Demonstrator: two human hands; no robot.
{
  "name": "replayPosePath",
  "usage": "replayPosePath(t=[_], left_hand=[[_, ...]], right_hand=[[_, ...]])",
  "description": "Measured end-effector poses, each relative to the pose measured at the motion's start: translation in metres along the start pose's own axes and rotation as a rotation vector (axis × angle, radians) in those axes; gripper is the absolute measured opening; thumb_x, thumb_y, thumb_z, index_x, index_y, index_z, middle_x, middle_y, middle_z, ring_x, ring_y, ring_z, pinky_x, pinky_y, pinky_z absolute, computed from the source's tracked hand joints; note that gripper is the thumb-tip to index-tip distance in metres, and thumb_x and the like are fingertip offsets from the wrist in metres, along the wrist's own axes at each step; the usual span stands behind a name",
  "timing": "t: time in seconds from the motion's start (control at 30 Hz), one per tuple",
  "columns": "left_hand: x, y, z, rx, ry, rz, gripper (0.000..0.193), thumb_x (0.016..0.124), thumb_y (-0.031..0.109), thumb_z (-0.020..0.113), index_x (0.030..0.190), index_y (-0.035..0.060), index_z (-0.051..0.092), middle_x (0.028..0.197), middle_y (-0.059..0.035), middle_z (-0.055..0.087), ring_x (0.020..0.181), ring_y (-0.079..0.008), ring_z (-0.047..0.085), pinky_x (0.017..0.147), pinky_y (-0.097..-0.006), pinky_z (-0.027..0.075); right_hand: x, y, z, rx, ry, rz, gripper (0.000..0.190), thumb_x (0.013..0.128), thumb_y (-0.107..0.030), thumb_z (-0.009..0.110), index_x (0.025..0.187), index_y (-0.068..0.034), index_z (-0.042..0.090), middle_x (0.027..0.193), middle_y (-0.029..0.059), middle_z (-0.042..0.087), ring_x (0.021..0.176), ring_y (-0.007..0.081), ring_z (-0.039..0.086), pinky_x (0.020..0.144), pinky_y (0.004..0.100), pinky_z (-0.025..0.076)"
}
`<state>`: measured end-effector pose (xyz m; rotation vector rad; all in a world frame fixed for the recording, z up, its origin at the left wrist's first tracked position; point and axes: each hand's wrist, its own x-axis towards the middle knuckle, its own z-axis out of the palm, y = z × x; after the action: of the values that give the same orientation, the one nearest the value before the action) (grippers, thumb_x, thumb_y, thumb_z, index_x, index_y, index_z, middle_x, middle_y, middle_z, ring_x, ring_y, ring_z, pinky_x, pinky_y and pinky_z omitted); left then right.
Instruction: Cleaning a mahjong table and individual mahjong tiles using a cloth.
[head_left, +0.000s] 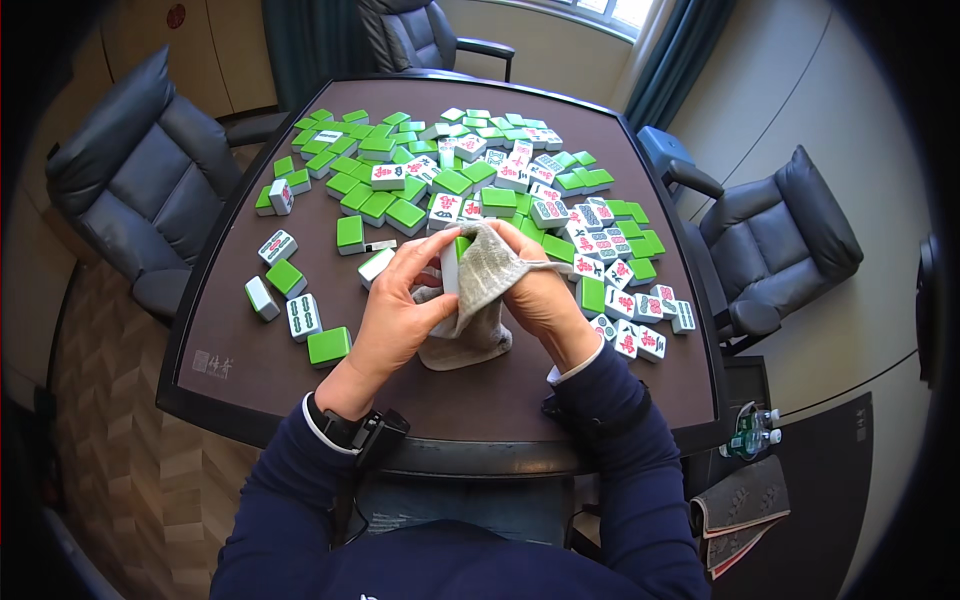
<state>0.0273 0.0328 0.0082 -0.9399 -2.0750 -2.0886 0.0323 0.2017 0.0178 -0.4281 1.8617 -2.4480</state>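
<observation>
My left hand (394, 307) grips a green-and-white mahjong tile (451, 271) on edge between its thumb and fingers. Around the tile's right side lies a grey cloth (486, 274), its lower end spread on the brown mahjong table (480, 412). My right hand (536, 289) holds the cloth from behind, partly covered by it. A white-sided tile (375, 267) lies just left of my left fingers. Many mahjong tiles (406, 217), some green backs up and some faces up, spread over the far half of the table and along its right.
Several loose tiles (328, 346) lie at the left. Grey office chairs stand left (150, 180), right (787, 232) and at the far side (416, 37). Plastic bottles (752, 433) and a folded dark cloth (742, 506) are beside the table's near right corner.
</observation>
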Motion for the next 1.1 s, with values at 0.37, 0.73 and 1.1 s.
replayPosePath(t=[0.37,0.73,1.1], left_hand=[[0.000,-0.002,-0.001,-0.589,0.113,-0.324,0.037,0.089,0.032,0.054,0.112,0.0029,0.051,0.099,-0.0050,0.057,0.088,-0.0116,0.053,0.078,-0.0271,0.043],[-0.005,-0.007,0.006,-0.894,0.018,-0.615,0.041,0.088,0.038,0.053,0.110,0.0033,0.051,0.101,-0.0066,0.059,0.091,-0.0127,0.057,0.083,-0.0268,0.044],[0.002,-0.015,-0.013,-0.538,0.112,-0.524,0.055,0.084,0.054,0.050,0.103,0.0024,0.053,0.082,-0.0063,0.059,0.071,-0.0109,0.056,0.060,-0.0228,0.046]], right_hand=[[0.002,0.006,-0.003,0.299,0.134,-0.020,0.022,0.083,-0.002,0.056,0.104,0.002,0.056,0.097,0.0076,0.060,0.087,0.0137,0.057,0.077,0.0262,0.047],[-0.005,0.010,0.012,-0.658,0.103,-0.257,0.031,0.077,-0.005,0.061,0.107,0.000,0.054,0.095,0.0076,0.059,0.086,0.0124,0.055,0.077,0.0251,0.044],[0.000,0.006,0.008,-0.553,-0.015,-0.222,0.041,0.076,-0.002,0.062,0.116,0.000,0.051,0.103,0.0068,0.059,0.093,0.0117,0.055,0.081,0.0248,0.044]])
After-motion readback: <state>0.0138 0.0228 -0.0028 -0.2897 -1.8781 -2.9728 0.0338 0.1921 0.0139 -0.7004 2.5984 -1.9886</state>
